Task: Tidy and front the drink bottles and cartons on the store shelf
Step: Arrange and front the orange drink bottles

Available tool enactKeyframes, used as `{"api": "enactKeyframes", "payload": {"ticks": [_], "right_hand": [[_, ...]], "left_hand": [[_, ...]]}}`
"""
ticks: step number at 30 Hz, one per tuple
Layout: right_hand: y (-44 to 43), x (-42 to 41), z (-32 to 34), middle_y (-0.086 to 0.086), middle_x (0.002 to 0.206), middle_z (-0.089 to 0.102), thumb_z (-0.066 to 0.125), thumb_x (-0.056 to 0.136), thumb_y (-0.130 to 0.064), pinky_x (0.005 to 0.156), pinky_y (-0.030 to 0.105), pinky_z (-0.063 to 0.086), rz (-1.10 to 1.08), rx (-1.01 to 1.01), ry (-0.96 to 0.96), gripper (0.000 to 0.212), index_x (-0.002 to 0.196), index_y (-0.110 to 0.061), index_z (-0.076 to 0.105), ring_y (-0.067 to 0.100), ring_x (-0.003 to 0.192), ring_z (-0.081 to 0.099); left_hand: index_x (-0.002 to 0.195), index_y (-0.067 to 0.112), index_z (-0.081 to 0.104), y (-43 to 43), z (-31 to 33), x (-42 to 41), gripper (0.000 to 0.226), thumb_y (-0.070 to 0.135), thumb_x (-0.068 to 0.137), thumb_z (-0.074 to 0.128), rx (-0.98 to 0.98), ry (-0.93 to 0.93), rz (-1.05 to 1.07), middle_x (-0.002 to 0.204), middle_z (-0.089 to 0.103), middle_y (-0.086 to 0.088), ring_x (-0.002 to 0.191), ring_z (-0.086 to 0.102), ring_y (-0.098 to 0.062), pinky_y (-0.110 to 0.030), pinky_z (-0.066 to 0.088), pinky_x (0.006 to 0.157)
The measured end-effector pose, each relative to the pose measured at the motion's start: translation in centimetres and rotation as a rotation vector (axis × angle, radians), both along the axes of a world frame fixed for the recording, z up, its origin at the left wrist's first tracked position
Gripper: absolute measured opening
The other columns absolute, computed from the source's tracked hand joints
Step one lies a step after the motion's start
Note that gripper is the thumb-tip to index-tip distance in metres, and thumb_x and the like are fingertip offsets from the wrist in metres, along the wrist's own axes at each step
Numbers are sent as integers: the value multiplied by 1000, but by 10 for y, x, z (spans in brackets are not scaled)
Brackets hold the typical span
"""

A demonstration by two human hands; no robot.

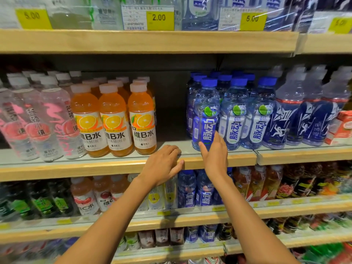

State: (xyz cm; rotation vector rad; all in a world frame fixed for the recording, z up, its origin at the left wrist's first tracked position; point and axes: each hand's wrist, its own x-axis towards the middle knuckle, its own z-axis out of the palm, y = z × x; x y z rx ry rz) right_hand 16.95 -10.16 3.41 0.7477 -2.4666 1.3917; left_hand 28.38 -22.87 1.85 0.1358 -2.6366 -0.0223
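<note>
A blue-capped bottle with a blue label stands at the front of the middle shelf, left of two like bottles with white labels. My right hand is open just in front of its lower part, thumb and fingers spread at the label, holding nothing. My left hand rests palm down on the wooden shelf edge, fingers curled over it, in front of an empty gap. Three orange vitamin drink bottles stand left of that gap.
Clear bottles with pink labels fill the left end of the shelf. Dark blue sports bottles and a red carton are at the right. The shelf above carries water bottles and yellow price tags. Lower shelves hold mixed drinks.
</note>
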Motion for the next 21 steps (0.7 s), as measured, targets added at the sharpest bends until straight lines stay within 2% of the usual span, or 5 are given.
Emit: {"api": "enactKeyframes", "payload": {"ticks": [8,11,14,18,21], "right_hand": [[25,-2,-3,7,122,57,56,94,-20,90,33,47,55,-101,59,35,127,-7,52,20,106,57],[29,-1,-1,6,103,62,57,93,-17,75,28,50,104,-203,47,19,110,-9,59,15,87,59],[26,12,-3,-1,87,63,58,93,-19,67,24,50,203,-249,5,10,99,-12,62,8,75,58],[17,33,-6,-6,79,63,57,94,-20,64,16,47,369,-201,-9,6,93,-16,62,5,73,58],[-1,41,0,-7,81,63,59,93,-20,62,8,45,424,-236,-19,3,93,-18,62,-1,74,58]], "left_hand": [[114,9,61,23,4,15,27,25,94,53,-9,45,99,118,61,-8,105,58,-24,-34,48,82],[115,9,60,31,5,27,27,21,91,57,-3,35,137,119,60,-9,104,57,-25,-32,46,81],[109,4,63,36,7,44,24,13,87,63,11,78,165,110,64,-12,96,61,-29,-37,50,76],[98,-1,66,22,3,71,27,2,73,76,-24,189,229,93,67,-15,79,65,-33,-35,51,58],[98,-6,65,-7,-2,84,21,1,79,68,-119,289,225,94,66,-19,81,65,-34,-39,55,65]]}}
